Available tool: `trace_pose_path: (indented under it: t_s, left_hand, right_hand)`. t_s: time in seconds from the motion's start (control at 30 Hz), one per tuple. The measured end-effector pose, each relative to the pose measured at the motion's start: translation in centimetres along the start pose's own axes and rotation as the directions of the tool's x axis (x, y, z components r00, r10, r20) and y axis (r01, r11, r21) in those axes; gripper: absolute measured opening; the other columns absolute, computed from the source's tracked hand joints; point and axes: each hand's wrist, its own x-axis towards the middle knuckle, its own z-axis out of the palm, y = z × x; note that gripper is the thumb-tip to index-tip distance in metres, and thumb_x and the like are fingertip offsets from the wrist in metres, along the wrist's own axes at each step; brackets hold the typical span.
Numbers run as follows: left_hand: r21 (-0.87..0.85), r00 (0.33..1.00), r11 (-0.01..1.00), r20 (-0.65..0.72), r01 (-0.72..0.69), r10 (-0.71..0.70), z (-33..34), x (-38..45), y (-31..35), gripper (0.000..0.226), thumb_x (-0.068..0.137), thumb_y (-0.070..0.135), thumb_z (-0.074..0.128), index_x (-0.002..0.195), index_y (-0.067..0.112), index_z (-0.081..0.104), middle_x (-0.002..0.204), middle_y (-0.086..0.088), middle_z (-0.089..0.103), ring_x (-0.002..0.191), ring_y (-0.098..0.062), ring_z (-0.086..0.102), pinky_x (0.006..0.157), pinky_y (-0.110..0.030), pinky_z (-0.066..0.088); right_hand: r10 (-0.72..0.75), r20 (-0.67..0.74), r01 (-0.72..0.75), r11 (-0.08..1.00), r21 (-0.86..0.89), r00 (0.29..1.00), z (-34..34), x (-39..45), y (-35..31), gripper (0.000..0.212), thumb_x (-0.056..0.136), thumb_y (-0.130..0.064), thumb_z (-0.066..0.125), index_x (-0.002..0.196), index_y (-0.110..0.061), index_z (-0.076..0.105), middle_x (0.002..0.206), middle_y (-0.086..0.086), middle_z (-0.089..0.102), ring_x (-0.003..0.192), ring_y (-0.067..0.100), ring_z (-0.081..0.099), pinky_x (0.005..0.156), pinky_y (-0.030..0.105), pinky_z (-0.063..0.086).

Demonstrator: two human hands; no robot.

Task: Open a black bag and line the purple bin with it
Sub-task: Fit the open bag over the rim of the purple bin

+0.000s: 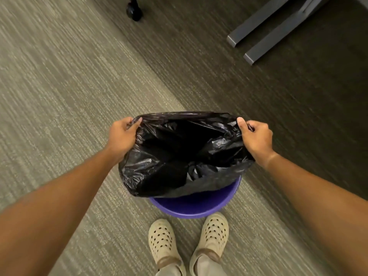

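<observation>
left hand (122, 134) and right hand (256, 136) each pinch the open bag (179, 156) at its mouth, over the bin (195, 208) — best lower it in evenly, then fold the edge over the rim.

The bag (179, 154) is black, glossy and crinkled, its mouth pulled wide open between my two hands. I pinch its rim at the far corners, left hand (121, 136) on one side, right hand (256, 137) on the other. It hangs over the bin (199, 206), covering most of the opening. The bin is purple and round, upright on the carpet floor just ahead of my feet, only its near rim showing.
</observation>
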Motion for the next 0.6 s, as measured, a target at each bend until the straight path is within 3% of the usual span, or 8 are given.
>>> trace_pose_path:
  t_s: [0.13, 0.23, 0.37, 0.5, 0.6]
  left_hand:
    - [0.084, 0.997, 0.996, -0.075, 0.020, -0.013, 1.2, 2.0, 0.6, 0.042, 0.098, 0.036, 0.053, 0.063, 0.014, 0.056, 0.061, -0.005, 0.058, 0.054, -0.017, 0.052, 0.049, -0.020, 0.041]
    - [0.119, 0.993, 0.992, -0.115, 0.039, -0.025, 2.0, 3.4, 0.7, 0.043, 0.096, 0.041, 0.054, 0.072, 0.008, 0.063, 0.067, -0.009, 0.062, 0.061, -0.022, 0.056, 0.060, -0.029, 0.044]
    - [0.170, 0.985, 0.979, -0.148, 0.112, -0.087, 2.7, 4.4, -0.3, 0.044, 0.091, 0.045, 0.060, 0.065, 0.010, 0.058, 0.066, -0.011, 0.062, 0.065, -0.027, 0.059, 0.065, -0.035, 0.048]
    - [0.218, 0.967, 0.943, -0.067, 0.253, -0.244, 2.6, 3.7, -2.4, 0.036, 0.086, 0.042, 0.068, 0.070, 0.012, 0.055, 0.080, -0.014, 0.064, 0.085, -0.033, 0.068, 0.078, -0.044, 0.056]
    - [0.219, 0.954, 0.929, -0.063, 0.300, -0.293, 2.1, 2.3, -3.4, 0.033, 0.090, 0.036, 0.064, 0.071, 0.010, 0.057, 0.084, -0.018, 0.065, 0.085, -0.033, 0.067, 0.078, -0.048, 0.058]
  right_hand:
    - [0.047, -0.003, -0.047, 0.998, -0.048, 0.999, 1.5, 1.9, -0.4, 0.058, 0.090, -0.053, 0.056, 0.055, -0.009, 0.044, 0.054, 0.000, 0.046, 0.057, 0.019, 0.046, 0.059, 0.036, 0.034]
    - [0.082, -0.022, -0.083, 0.993, -0.078, 0.996, 2.2, 3.0, -0.8, 0.055, 0.088, -0.054, 0.058, 0.066, -0.003, 0.060, 0.066, 0.005, 0.059, 0.065, 0.021, 0.050, 0.063, 0.032, 0.036]
    - [0.149, 0.008, -0.147, 0.980, -0.134, 0.989, 3.0, 4.1, 0.0, 0.045, 0.082, -0.054, 0.065, 0.066, -0.012, 0.060, 0.078, 0.004, 0.064, 0.077, 0.023, 0.055, 0.067, 0.029, 0.039]
    - [0.269, 0.163, -0.248, 0.959, -0.138, 0.949, 3.0, 3.6, 2.1, 0.041, 0.083, -0.051, 0.067, 0.068, -0.014, 0.063, 0.071, 0.003, 0.063, 0.074, 0.022, 0.061, 0.067, 0.030, 0.047]
    - [0.297, 0.193, -0.279, 0.953, -0.114, 0.935, 2.3, 2.2, 3.0, 0.041, 0.087, -0.051, 0.064, 0.070, -0.014, 0.063, 0.067, 0.002, 0.060, 0.068, 0.019, 0.055, 0.061, 0.028, 0.044]
